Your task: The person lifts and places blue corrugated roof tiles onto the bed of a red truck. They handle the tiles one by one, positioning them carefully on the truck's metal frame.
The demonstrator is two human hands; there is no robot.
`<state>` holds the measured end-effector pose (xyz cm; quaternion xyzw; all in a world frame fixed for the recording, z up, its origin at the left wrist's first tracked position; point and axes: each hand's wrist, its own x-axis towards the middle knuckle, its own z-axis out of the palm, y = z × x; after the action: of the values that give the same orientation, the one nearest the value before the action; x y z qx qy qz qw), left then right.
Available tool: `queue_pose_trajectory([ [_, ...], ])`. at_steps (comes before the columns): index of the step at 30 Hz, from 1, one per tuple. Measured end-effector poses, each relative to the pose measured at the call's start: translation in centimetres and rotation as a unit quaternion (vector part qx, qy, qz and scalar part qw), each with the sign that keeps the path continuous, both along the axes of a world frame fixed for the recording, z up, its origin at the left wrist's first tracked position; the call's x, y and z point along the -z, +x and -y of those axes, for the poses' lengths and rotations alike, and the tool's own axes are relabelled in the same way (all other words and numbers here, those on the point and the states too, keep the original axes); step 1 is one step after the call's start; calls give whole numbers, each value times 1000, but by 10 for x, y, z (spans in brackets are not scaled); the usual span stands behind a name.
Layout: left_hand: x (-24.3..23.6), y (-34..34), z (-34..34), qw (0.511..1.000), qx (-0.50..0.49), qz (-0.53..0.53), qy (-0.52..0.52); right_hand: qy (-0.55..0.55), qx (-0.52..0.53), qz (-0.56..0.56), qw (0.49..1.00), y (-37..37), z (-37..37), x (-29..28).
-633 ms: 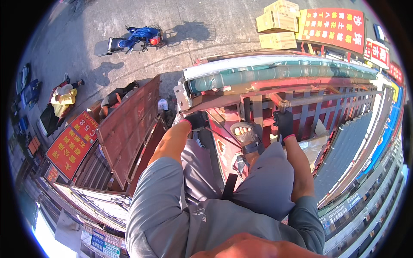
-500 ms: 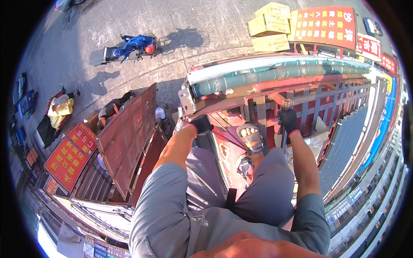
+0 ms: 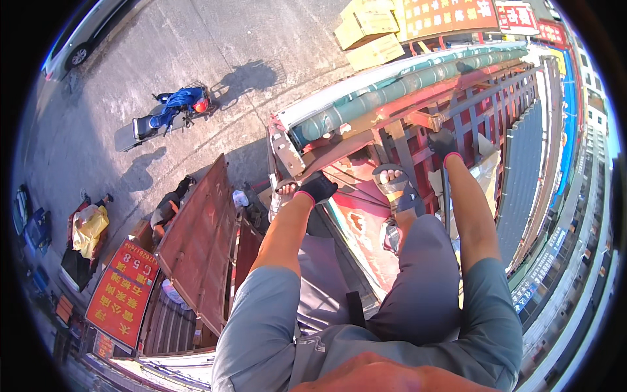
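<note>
My left hand [image 3: 318, 188], in a black glove with a pink cuff, is closed at the corner of the truck's front frame, beside my left sandal [image 3: 279, 201]. What its fingers hold is hidden. My right hand [image 3: 443, 144], gloved alike, is closed around a bar of the slatted rack [image 3: 477, 124], just below a reddish-brown block [image 3: 424, 121]. Between my arms, my right sandalled foot [image 3: 397, 186] rests on the worn red metal surface [image 3: 359, 215]. A rolled green tarpaulin [image 3: 392, 95] runs along the rack's far side.
Left stands a red metal panel [image 3: 192, 242], with a person [image 3: 171, 206] behind it. Beyond on the pavement are a scooter with a blue cover [image 3: 166, 114] and a car [image 3: 81, 39]. Yellow cartons [image 3: 369, 32] are at the top. A dark corrugated sheet [image 3: 522, 170] lies right.
The view has turned and shifted, so the scooter and cartons sit farther left and more of the car shows. Both hands stay at the frame; my right arm is more outstretched.
</note>
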<state>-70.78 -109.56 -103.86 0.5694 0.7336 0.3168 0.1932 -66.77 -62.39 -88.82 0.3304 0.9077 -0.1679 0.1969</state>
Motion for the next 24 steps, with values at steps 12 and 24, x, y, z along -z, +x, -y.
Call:
queue_pose_trajectory([
  [12, 4, -4, -2, 998, 46, 31, -30, 72, -88, 136, 984, -15, 4, -18],
  [24, 4, -2, -2, 998, 59, -1, -8, -49, 170, -68, 982, -40, 70, -51],
])
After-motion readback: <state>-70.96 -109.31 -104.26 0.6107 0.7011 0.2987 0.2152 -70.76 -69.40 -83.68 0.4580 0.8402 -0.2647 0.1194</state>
